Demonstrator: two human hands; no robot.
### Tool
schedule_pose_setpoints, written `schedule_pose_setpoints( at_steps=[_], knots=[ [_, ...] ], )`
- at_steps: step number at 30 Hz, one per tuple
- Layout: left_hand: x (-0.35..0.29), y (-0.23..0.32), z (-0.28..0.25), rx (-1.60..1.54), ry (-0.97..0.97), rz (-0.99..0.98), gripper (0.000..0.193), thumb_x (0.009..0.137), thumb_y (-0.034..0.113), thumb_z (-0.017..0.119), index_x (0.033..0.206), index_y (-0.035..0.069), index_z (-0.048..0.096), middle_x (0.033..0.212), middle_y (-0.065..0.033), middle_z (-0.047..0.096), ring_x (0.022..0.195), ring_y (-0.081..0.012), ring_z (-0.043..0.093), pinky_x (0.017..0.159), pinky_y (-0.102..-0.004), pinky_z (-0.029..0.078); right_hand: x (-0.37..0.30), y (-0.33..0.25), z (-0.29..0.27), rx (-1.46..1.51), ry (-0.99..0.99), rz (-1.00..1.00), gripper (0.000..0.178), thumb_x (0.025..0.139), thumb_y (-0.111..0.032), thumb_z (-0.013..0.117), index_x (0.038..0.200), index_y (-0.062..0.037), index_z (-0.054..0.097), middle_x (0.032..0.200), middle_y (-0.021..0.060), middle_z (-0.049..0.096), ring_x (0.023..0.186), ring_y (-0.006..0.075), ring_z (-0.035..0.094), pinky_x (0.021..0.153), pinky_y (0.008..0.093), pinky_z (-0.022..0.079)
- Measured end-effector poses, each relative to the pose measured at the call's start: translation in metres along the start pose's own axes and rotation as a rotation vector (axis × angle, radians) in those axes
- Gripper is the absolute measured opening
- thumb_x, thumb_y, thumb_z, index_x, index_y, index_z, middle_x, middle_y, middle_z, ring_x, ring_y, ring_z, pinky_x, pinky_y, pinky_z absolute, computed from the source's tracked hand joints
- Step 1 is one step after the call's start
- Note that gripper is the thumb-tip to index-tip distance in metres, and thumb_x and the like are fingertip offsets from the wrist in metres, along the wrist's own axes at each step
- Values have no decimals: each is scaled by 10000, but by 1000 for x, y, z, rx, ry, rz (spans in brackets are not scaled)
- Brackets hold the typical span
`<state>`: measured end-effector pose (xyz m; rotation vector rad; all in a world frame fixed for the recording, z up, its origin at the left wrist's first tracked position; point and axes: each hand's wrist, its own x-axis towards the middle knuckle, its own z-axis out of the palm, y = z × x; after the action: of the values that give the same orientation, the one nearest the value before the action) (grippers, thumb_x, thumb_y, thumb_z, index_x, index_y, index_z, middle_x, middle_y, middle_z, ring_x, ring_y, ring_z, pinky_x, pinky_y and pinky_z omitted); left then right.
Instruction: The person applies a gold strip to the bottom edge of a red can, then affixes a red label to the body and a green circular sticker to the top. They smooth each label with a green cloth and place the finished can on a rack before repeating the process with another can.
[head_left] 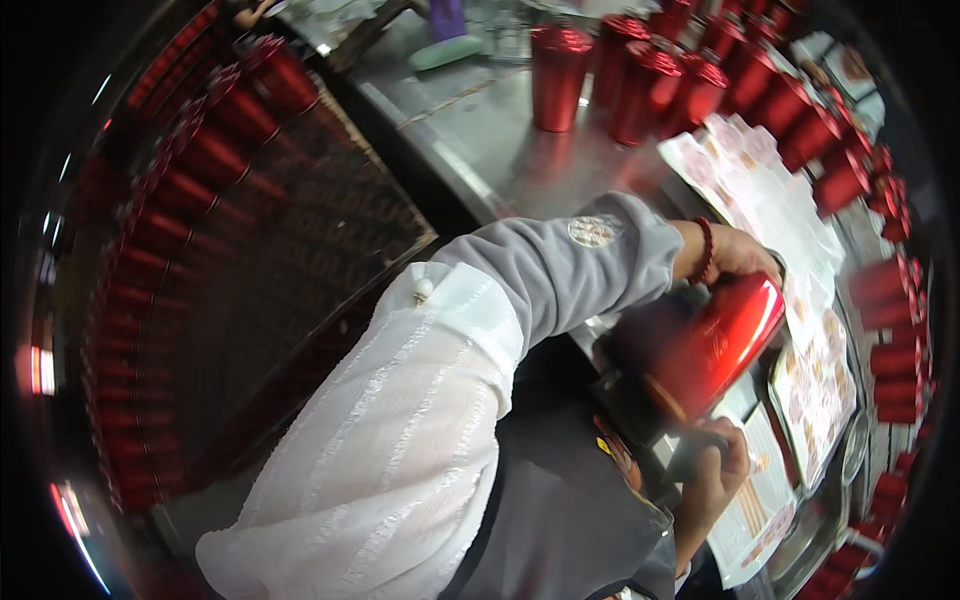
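Note:
A shiny red tumbler (pixel 722 345) lies tilted in front of me, its upper end to the right. My left hand (pixel 745 255), with a dark red bead bracelet at the wrist, grips that upper end; its fingers are partly hidden behind the rim. Close to the tumbler's lower end is my right hand (pixel 718 468), its fingers closed around something dark and blurred that I cannot make out. Below the tumbler, the lower end merges into a dark smear. Sheets of floral-patterned paper (pixel 815 385) lie just right of both hands.
Several red tumblers (pixel 562 80) stand on the metal table (pixel 470 130) at the back, with more along the right. At left, rows of red tumblers (pixel 205 150) edge a dark board (pixel 300 230). A green oval object (pixel 446 53) lies near the far edge.

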<state>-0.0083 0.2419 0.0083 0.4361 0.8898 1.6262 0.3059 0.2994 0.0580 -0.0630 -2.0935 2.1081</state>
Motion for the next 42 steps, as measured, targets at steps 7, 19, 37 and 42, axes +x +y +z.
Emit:
schedule_pose_setpoints(
  at_steps=[7, 19, 37, 42],
  knots=[
    [-258, 44, 46, 520, 497, 961, 229, 964, 155, 684, 1095, -18, 756, 1086, -99, 757, 1008, -164, 704, 929, -293, 539, 19, -1, 11, 116, -222, -110, 452, 933, -425, 751, 958, -11, 571, 889, 58, 547, 814, 156, 533, 828, 320, 482],
    [-743, -49, 76, 1075, 2550, 1072, 239, 962, 246, 714, 1035, 21, 748, 961, -49, 750, 907, -156, 688, 810, -296, 531, 68, -33, 119, -21, -646, -121, 342, 982, -333, 713, 990, -19, 576, 896, 8, 576, 785, 83, 507, 724, 228, 409],
    [-1033, -202, 118, 613, 3542, 8, 654, 901, 627, 589, 1286, 107, 685, 1294, -195, 676, 1205, -391, 617, 1010, -520, 479, 141, -12, 257, -313, -914, -173, 229, 962, -214, 738, 1022, -19, 633, 904, -9, 588, 810, 81, 524, 738, 232, 403],
    [-983, -224, 97, 685, 3882, 99, 661, 851, 601, 687, 1290, 110, 638, 1357, -177, 625, 1289, -394, 505, 1058, -545, 391, 143, -12, 270, -425, -885, -211, 349, 956, -317, 737, 908, 3, 606, 727, 18, 537, 689, 116, 466, 626, 269, 381]
  ],
)
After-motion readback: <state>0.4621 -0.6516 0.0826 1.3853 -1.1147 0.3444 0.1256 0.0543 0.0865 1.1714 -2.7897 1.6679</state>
